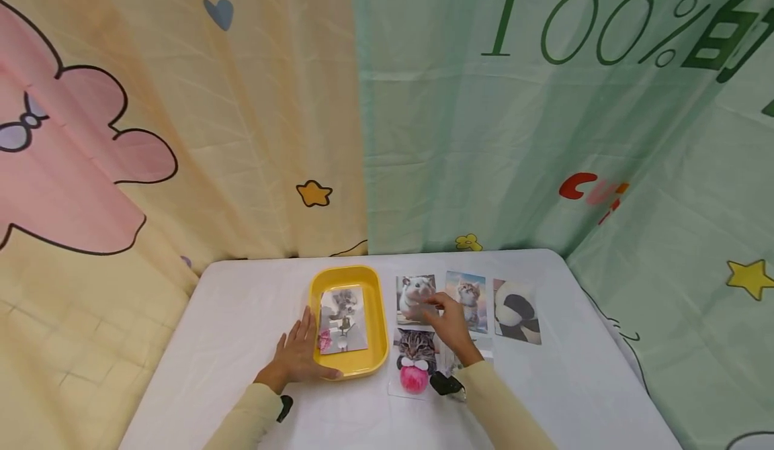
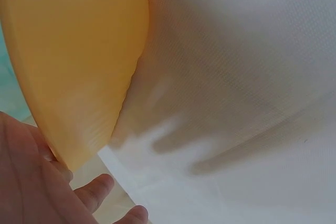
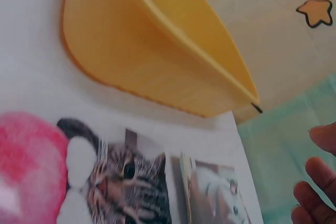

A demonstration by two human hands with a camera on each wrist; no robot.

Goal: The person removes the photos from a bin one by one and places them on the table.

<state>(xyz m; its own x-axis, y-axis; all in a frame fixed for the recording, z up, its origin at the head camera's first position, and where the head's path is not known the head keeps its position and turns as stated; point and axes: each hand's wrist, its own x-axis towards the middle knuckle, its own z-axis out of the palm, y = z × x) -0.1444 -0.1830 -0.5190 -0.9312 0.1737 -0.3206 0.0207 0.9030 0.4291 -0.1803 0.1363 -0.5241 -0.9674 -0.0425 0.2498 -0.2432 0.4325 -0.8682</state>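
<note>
yellow tray [image 1: 379, 316] steadied by the left hand [image 1: 297, 356], fingers flat; right hand [image 1: 449, 322] fingers spread over the hamster photo [image 1: 414, 295] on the counter [image 1: 242, 316] — thin, slippery, probably best lifted by an edge.

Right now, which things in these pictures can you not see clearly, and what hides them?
- Head view: the right hand covers part of the hamster photo; whether its fingers pinch it cannot be told.
- Head view: the photo in the tray is washed out by glare.
- Left wrist view: the tray wall fills the frame; the left hand is cut off by the edge.
- Right wrist view: only fingertips show at the edge; the cat photo is blurred.
</note>
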